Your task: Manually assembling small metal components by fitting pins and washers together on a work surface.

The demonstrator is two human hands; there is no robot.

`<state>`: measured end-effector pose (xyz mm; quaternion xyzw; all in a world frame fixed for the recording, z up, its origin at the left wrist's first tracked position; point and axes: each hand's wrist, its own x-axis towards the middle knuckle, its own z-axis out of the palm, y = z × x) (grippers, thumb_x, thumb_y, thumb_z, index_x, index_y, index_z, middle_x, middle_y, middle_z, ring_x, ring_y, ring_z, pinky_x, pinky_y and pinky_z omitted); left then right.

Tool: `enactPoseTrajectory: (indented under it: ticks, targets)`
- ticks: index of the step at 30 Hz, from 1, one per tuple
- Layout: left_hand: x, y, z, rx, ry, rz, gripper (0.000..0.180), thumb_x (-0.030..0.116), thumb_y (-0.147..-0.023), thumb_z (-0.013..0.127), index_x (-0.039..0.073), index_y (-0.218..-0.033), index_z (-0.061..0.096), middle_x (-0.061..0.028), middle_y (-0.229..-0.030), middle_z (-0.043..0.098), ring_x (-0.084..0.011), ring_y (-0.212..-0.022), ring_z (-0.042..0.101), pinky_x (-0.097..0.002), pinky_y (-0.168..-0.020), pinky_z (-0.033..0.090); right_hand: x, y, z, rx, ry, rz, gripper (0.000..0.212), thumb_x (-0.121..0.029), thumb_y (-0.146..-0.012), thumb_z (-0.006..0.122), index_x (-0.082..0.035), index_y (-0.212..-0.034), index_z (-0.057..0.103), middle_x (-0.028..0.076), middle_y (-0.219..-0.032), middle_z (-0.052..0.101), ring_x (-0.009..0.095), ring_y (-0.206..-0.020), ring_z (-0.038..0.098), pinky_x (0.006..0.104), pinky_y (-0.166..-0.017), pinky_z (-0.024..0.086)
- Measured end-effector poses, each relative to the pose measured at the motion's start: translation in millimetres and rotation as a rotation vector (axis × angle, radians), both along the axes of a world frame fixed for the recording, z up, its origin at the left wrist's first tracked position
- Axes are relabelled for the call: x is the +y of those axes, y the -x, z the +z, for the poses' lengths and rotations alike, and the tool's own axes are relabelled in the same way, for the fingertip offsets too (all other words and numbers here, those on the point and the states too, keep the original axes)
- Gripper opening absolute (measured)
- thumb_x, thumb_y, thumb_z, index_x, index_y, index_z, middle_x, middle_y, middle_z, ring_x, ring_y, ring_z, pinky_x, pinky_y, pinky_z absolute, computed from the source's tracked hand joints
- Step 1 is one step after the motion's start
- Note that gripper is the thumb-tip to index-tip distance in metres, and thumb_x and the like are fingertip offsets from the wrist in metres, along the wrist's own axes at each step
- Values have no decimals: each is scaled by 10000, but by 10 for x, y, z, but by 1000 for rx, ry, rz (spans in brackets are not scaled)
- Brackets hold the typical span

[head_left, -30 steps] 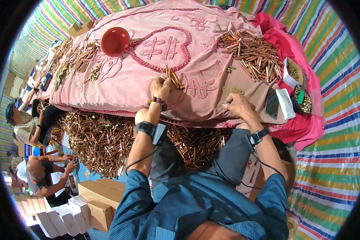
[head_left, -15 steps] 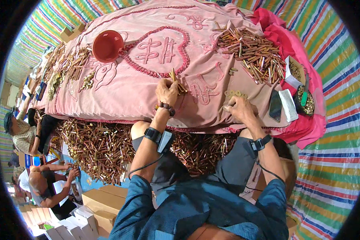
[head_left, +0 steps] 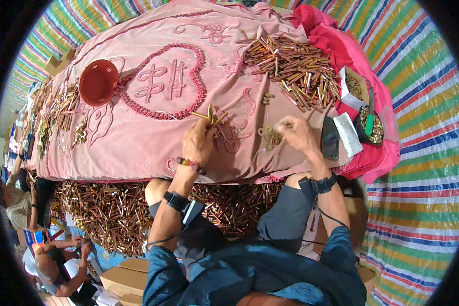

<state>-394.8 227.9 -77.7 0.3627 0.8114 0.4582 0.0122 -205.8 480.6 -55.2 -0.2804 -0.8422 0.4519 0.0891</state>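
Observation:
My left hand [head_left: 198, 142] is closed around several slim brass-coloured metal rods [head_left: 210, 114], whose ends fan out past the fingertips. Just right of it, my right hand [head_left: 297, 133] has its fingers curled together and slightly blurred; anything between them is too small to make out. By those fingers lies a little group of washers [head_left: 269, 138] on the pink cloth [head_left: 137, 140]. A few small brass-coloured pieces [head_left: 266, 98] sit farther back. Beyond both hands, a large heap of coppery rods [head_left: 293, 66] covers the far right of the cloth.
At far left are a red bowl [head_left: 98, 84] and more rods [head_left: 64, 109]. A dark phone [head_left: 330, 138], a white packet [head_left: 347, 133], an open box [head_left: 353, 86] and a tub of small parts [head_left: 376, 130] line the right. Loose rods [head_left: 102, 214] fill the space below. Two people work at left.
The scene has shifted left in the picture. My right hand has risen off the washers, its fingers now beside them. The rods in my left hand have spread apart.

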Motion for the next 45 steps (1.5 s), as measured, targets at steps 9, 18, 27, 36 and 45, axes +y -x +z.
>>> enactPoseTrajectory:
  ticks: [9,18,27,36,45]
  targets:
    - [-38,163,-43,29,-81,-11,165,18,-884,617,28,-1047,639,-191,-833,680,-355,-703,668,-413,-660,548,625,201,25,-66,-445,-286,264,-269,-887,683,-39,-999,749,189,-942,736,333,-864,715,397,-790,542]
    - [-138,114,-32,-852,-510,-27,233,100,-1004,580,-16,-1205,591,-69,-942,662,-103,-752,637,-230,-577,563,439,798,-77,-8,-346,-94,252,-184,-878,683,-22,-1065,732,206,-935,731,350,-871,712,405,-807,548]
    - [-37,-235,-1,-889,-422,-184,131,123,-1022,575,29,-1112,564,-61,-954,680,-111,-841,644,-251,-624,566,471,826,-351,20,-443,-98,232,-174,-869,697,7,-1011,724,221,-943,723,385,-886,692,437,-806,531]
    - [30,-289,-44,-619,-360,-254,169,128,-1045,539,8,-1160,566,-96,-1154,652,-142,-966,631,-302,-817,573,402,598,-185,68,-196,-283,252,-196,-871,722,20,-1001,715,220,-910,724,322,-864,706,396,-789,535]
    - [70,-346,28,-733,-413,-208,148,92,-1049,508,10,-1154,572,-78,-1059,648,-125,-949,633,-291,-768,597,302,549,-2,-37,-119,-52,243,-198,-902,680,-3,-1037,733,176,-975,744,290,-886,716,372,-815,536]
